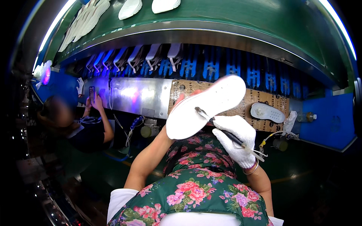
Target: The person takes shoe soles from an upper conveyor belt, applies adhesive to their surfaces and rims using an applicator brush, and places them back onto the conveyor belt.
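A large white shoe sole (205,105) is tilted above the bench, its broad pale face up. My left hand (180,100) grips it from behind; only some fingers show past its far edge, the rest hidden beneath it. In its white knit glove, my right hand (235,137) is closed round a dark-handled brush (205,114) with a thin tube at its rear. The brush's bristles touch the middle of the sole. A second white sole (267,112), with small holes at one end, lies on the bench to the right.
Brown taped cardboard (183,88) covers part of the metal bench (141,94). Behind stand blue racks (211,69), with several shoe uppers (154,54) at left. More soles (130,8) rest on the green conveyor (226,15). A co-worker (88,126) at left holds a phone.
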